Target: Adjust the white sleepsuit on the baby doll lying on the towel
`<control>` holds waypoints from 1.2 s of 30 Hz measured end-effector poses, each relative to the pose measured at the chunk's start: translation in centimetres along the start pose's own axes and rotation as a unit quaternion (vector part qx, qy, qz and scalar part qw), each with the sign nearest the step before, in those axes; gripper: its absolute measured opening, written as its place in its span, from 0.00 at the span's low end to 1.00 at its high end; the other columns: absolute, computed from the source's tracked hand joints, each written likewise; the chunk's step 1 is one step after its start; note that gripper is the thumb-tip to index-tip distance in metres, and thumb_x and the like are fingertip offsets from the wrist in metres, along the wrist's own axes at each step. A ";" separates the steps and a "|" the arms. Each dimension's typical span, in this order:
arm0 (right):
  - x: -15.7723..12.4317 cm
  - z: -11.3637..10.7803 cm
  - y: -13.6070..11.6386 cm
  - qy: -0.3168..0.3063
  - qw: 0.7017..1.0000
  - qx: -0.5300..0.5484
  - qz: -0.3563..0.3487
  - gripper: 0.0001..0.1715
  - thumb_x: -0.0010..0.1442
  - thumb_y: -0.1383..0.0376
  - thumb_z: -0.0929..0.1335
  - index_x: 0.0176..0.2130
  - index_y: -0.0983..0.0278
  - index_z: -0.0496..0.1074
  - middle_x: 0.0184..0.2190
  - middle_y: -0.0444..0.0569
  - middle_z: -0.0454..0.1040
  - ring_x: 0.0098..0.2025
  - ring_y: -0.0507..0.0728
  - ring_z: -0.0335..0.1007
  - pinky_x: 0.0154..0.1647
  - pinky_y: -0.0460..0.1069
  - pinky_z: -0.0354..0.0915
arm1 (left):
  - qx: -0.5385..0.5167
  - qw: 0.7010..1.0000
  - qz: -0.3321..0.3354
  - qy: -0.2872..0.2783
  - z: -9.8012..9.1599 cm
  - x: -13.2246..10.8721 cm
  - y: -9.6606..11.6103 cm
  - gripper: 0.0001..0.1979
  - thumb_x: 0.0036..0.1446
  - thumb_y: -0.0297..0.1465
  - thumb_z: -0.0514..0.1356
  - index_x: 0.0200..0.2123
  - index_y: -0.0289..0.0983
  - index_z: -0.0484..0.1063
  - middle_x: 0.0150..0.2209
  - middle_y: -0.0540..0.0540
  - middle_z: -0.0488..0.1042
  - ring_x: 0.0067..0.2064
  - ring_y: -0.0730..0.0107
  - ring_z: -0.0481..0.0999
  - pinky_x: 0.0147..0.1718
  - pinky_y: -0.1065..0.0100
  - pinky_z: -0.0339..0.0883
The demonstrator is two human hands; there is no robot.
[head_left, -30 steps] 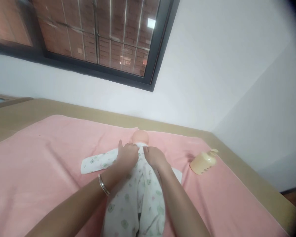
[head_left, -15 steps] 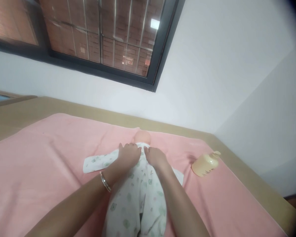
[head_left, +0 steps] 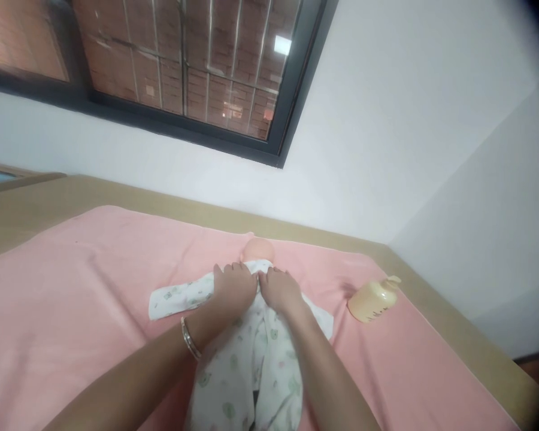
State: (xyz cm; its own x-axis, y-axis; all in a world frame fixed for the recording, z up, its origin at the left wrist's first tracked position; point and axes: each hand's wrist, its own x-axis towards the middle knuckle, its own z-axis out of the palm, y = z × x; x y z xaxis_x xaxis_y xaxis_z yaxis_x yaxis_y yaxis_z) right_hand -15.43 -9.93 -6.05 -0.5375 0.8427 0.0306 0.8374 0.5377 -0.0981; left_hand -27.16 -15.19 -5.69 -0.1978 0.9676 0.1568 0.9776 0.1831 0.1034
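A doll's round head (head_left: 258, 250) shows at the far end of a white baby outfit (head_left: 231, 374) printed with small green figures. The outfit is on the doll, lying on its back, its sleeves spread to both sides. My left hand (head_left: 236, 288), with a bracelet on the wrist, is closed on the front of the outfit below the neckline. Beside it my right hand (head_left: 281, 290) pinches the same front, and the two thumbs nearly meet at the middle. My hands cover the cloth between the thumbs and fingers.
A pink blanket (head_left: 117, 269) lies under the doll on a tan surface (head_left: 130, 194). To the right stands a pale yellow pump bottle (head_left: 372, 301). Behind are a white wall (head_left: 341, 179) and a dark-framed window (head_left: 291, 90) with bars.
Both hands have slid slightly down the front of the outfit, toward me, and the thumbs are closer together. The left sleeve has shifted a little.
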 end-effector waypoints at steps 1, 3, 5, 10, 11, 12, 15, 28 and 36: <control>0.3 0.0 0.4 -0.018 1.000 0.017 0.009 0.33 0.68 0.56 0.47 0.45 0.69 0.70 0.44 0.61 0.72 0.47 0.64 0.66 0.50 0.57 0.54 | 0.011 1.000 0.000 0.014 0.1 -0.2 0.3 0.21 0.62 0.37 0.44 0.40 0.30 0.72 0.42 0.32 0.73 0.44 0.49 0.71 0.47 0.46 0.53; 0.6 -0.1 0.9 -0.045 0.998 0.042 0.025 0.35 0.68 0.54 0.46 0.45 0.68 0.71 0.45 0.59 0.72 0.47 0.63 0.67 0.50 0.56 0.54 | 0.007 1.000 -0.005 0.024 0.3 -0.2 0.3 0.22 0.62 0.38 0.43 0.41 0.29 0.71 0.42 0.31 0.73 0.45 0.49 0.70 0.48 0.46 0.52; 0.2 -0.3 0.7 -0.040 0.998 0.036 0.030 0.35 0.68 0.54 0.46 0.46 0.68 0.70 0.46 0.60 0.71 0.48 0.62 0.66 0.52 0.56 0.53 | -0.021 1.000 -0.017 0.005 0.6 0.4 -0.1 0.23 0.62 0.39 0.43 0.41 0.30 0.71 0.42 0.33 0.73 0.44 0.50 0.70 0.48 0.47 0.53; -1.0 -0.7 -0.7 -0.009 1.000 -0.003 -0.021 0.30 0.68 0.58 0.49 0.50 0.71 0.68 0.46 0.64 0.70 0.50 0.64 0.64 0.53 0.58 0.49 | -0.117 0.991 -0.027 -0.064 0.9 1.9 -1.5 0.24 0.61 0.45 0.42 0.39 0.37 0.72 0.41 0.38 0.75 0.44 0.53 0.71 0.46 0.51 0.56; -1.0 -0.8 -0.7 -0.014 0.999 -0.001 -0.029 0.29 0.68 0.59 0.49 0.49 0.71 0.68 0.46 0.64 0.70 0.50 0.64 0.64 0.53 0.58 0.50 | -0.108 0.992 -0.023 -0.054 0.9 1.7 -1.4 0.25 0.61 0.45 0.42 0.39 0.36 0.72 0.41 0.38 0.75 0.44 0.52 0.71 0.46 0.50 0.55; -0.8 -0.7 -0.5 -0.020 0.999 0.001 -0.030 0.28 0.67 0.60 0.49 0.48 0.69 0.69 0.45 0.63 0.70 0.50 0.64 0.64 0.52 0.58 0.50 | -0.088 0.995 -0.019 -0.033 0.9 1.4 -1.1 0.25 0.61 0.44 0.42 0.40 0.35 0.72 0.41 0.37 0.74 0.44 0.51 0.71 0.47 0.48 0.53; 0.2 -0.4 0.6 -0.040 0.999 0.031 0.007 0.30 0.68 0.59 0.48 0.44 0.67 0.72 0.44 0.60 0.72 0.48 0.63 0.66 0.51 0.56 0.52 | -0.011 0.999 -0.001 0.046 0.9 -0.1 0.2 0.23 0.61 0.41 0.43 0.41 0.30 0.72 0.42 0.32 0.73 0.44 0.48 0.70 0.52 0.44 0.47; 0.2 0.6 0.0 0.007 0.998 0.038 0.040 0.30 0.67 0.56 0.49 0.46 0.71 0.68 0.43 0.63 0.72 0.47 0.64 0.67 0.47 0.55 0.55 | -0.145 0.988 -0.029 -0.041 2.5 2.5 -1.7 0.24 0.60 0.46 0.42 0.40 0.38 0.71 0.43 0.40 0.75 0.46 0.55 0.71 0.46 0.53 0.57; 1.8 1.7 1.8 -0.024 0.986 0.127 0.108 0.36 0.64 0.46 0.48 0.49 0.68 0.65 0.44 0.60 0.72 0.46 0.65 0.67 0.42 0.54 0.59 | -0.138 0.990 -0.030 -0.012 3.1 2.5 -1.3 0.26 0.61 0.47 0.42 0.41 0.34 0.70 0.41 0.38 0.74 0.43 0.56 0.72 0.43 0.59 0.60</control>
State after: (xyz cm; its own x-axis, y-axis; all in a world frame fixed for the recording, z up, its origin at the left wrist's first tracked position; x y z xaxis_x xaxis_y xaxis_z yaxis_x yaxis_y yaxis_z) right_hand -15.06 -7.53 -7.87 -0.3583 0.9314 -0.0644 0.8843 0.3164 -0.3434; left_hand -28.73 -12.47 -8.45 -0.2499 0.9609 0.1194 0.9069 0.1891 0.3764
